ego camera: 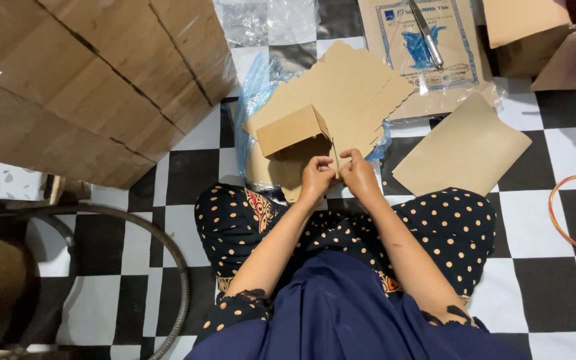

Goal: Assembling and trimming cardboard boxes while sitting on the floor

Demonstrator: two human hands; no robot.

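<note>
Nearest us: crossed legs in dark trousers dotted with orange (435,220), seated on the black-and-white chequered floor (188,177).

Just beyond the knees, both hands meet at one spot. Our left hand (316,177) and right hand (359,175) sit side by side, almost touching, fingertips pinched closed on a thin upright edge of the flat brown die-cut cardboard box blank with scalloped edges (351,90). Both grips are tight, small pinches, not whole-hand holds. The blank lies on the floor straight ahead of the knees, over a blue-tinted clear plastic bag (256,87); one panel on its left side (291,130) already stands folded up.

To do this fold well, we judge: keep the pinches close together on the crease line, press along the score instead of across it, and let the flat part rest on the floor so the panel bends cleanly without buckling the scallops.

Right of the blank, apart from it: a plain flat brown cardboard sheet (461,153). Far edge of the floor: a clear packet with blue print (428,50), a grey metal blade-like tool (427,33) lying on it. Far left: large corrugated cardboard cartons (81,80).
</note>
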